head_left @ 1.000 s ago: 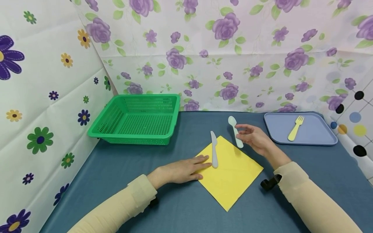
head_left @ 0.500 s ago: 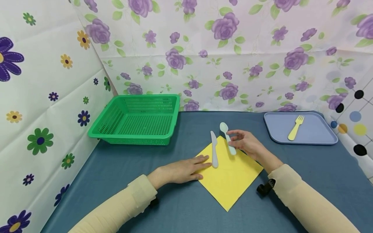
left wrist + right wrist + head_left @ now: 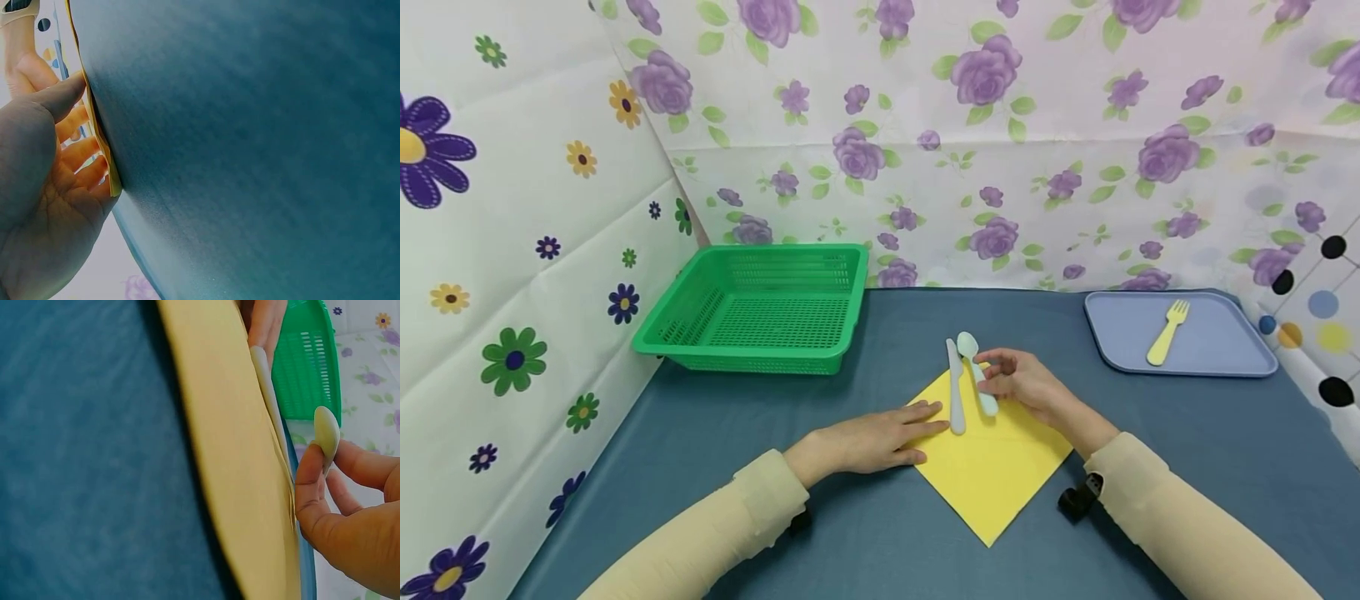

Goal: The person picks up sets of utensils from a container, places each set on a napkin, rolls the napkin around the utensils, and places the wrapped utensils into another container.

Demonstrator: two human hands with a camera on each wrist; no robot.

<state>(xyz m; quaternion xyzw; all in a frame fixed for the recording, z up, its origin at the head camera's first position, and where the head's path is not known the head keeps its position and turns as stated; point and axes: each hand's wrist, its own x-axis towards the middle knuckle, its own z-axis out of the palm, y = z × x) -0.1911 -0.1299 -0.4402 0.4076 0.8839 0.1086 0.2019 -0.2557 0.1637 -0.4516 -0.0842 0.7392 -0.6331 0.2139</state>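
Observation:
A yellow napkin lies on the blue-covered table with one corner toward me. My left hand rests on its left corner, fingers spread and straight. Beside those fingertips a pale grey knife lies on the napkin, its blade tip past the far corner. My right hand pinches a pale mint spoon between thumb and fingers, just right of the knife, bowl pointing away. In the right wrist view the spoon appears end-on, above the napkin; whether it touches the napkin I cannot tell.
A green plastic basket stands at the back left. At the back right a blue-grey tray holds a yellow fork. Flower-patterned sheets close off the back and left sides of the table.
My right hand has carried the spoon left and toward me, from beyond the napkin's upper right edge to beside the knife. The left hand has stayed on the napkin.

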